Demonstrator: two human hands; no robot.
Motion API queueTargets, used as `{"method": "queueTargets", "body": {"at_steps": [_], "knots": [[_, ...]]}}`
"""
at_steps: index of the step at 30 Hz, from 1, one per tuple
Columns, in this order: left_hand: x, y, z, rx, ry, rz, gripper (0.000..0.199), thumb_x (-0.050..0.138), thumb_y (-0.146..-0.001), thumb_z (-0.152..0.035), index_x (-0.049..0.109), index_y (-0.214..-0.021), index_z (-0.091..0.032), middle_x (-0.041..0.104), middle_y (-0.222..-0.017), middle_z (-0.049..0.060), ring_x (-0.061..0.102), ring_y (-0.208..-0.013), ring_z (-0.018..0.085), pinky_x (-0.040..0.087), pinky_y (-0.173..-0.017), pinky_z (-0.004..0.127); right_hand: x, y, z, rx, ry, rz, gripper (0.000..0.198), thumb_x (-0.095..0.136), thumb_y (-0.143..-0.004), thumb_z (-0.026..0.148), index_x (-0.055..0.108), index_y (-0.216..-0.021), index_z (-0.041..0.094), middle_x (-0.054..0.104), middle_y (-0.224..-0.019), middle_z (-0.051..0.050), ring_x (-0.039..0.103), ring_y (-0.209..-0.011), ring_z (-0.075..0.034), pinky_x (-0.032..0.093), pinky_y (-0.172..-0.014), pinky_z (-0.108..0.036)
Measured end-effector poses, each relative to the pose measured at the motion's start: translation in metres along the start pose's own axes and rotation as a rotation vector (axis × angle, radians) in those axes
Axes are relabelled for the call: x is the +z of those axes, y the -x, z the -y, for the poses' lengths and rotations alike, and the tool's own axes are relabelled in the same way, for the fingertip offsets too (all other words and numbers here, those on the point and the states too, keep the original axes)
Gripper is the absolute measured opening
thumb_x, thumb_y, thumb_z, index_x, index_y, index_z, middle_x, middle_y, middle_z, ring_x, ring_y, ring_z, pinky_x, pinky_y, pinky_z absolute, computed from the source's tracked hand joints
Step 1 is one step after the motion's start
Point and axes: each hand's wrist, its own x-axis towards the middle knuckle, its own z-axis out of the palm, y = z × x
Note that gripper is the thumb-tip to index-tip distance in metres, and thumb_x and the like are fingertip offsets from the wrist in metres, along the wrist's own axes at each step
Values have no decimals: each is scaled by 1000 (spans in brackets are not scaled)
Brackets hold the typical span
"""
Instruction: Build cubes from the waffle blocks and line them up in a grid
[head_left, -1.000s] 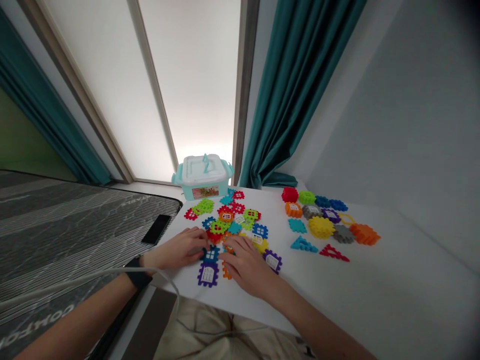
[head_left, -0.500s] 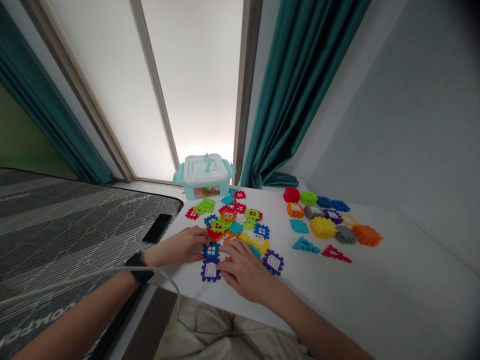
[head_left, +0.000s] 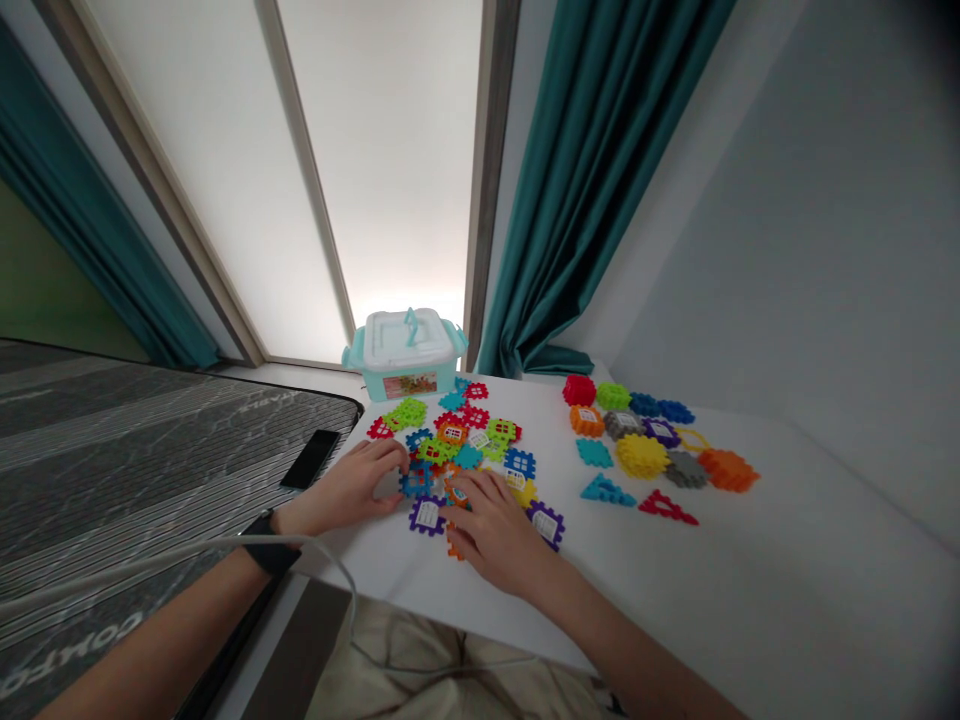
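Observation:
My left hand (head_left: 367,485) is at the near left of a spread of plastic building tiles. Its thumb and curved fingers are closed at the left edge of a blue window tile (head_left: 417,480), which looks slightly blurred. My right hand (head_left: 495,525) lies low over the pile, fingers stretched out and a little apart. Under and beside them show orange tiles (head_left: 455,550), partly hidden. A purple tile with a white insert (head_left: 427,515) lies just left of the right fingertips. Another purple tile (head_left: 546,524) rests to the right of that hand.
Sorted stacks stand at the right, including a yellow stack (head_left: 642,456) and an orange stack (head_left: 729,470). Blue (head_left: 607,490) and red triangles (head_left: 667,507) lie before them. A lidded box (head_left: 411,350) stands behind. A phone (head_left: 310,459) lies left; a cable (head_left: 330,548) crosses my left wrist.
The blue window tile has shifted away from me along with my left hand. The near purple tile has moved up and slightly right, and more orange shows beneath my right hand.

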Motion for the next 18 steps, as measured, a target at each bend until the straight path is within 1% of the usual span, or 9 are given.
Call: {"method": "queueTargets", "body": {"at_steps": [2, 5, 7, 8, 11, 15, 18], "knots": [[2, -2, -2, -6, 3, -27, 25, 66, -76, -16, 56, -97, -22, 64, -109, 4, 62, -102, 22, 48, -89, 31, 0, -1, -2, 1, 14, -21, 11, 65, -93, 24, 70, -102, 25, 61, -130, -7, 48, -126, -28, 35, -111, -52], [7, -7, -8, -4, 17, -54, 24, 66, -78, -17, 54, -98, -22, 64, -109, 5, 62, -100, 22, 49, -88, 32, -6, -2, -9, 30, 15, -87, 7, 63, -93, 21, 69, -98, 23, 66, -118, -8, 53, -117, -27, 41, -105, -50], [9, -12, -13, -5, 38, -58, 25, 67, -77, -17, 54, -98, -22, 64, -108, 5, 62, -99, 23, 49, -87, 32, -12, -3, -16, 52, 10, -136, 9, 60, -94, 18, 67, -100, 22, 68, -110, -8, 56, -111, -26, 44, -101, -48], [10, -16, -16, -6, 48, -61, 26, 67, -77, -17, 53, -98, -22, 64, -106, 5, 62, -99, 23, 50, -87, 32, -16, -2, -20, 55, 6, -157, 11, 59, -95, 17, 66, -102, 21, 68, -109, -8, 57, -109, -26, 45, -100, -48], [15, -30, -24, 12, 66, -73, 29, 67, -76, -16, 53, -100, -22, 64, -106, 6, 63, -98, 24, 50, -85, 33, -26, 1, -33, 43, -4, -188, 14, 59, -94, 18, 63, -108, 21, 68, -113, -9, 59, -109, -27, 46, -99, -48], [23, -56, -36, 73, 82, -107, 29, 66, -76, -15, 53, -101, -23, 65, -110, 6, 63, -103, 25, 49, -89, 36, -33, 11, -48, 39, 8, -204, 30, 67, -89, 21, 59, -119, 21, 64, -126, -13, 57, -117, -30, 48, -100, -50], [31, -75, -45, 118, 105, -130, 32, 66, -74, -14, 53, -103, -23, 65, -111, 7, 62, -104, 26, 49, -91, 39, -34, 19, -60, 67, 21, -227, 30, 67, -89, 20, 59, -118, 21, 63, -129, -13, 57, -120, -30, 49, -101, -50]]}}
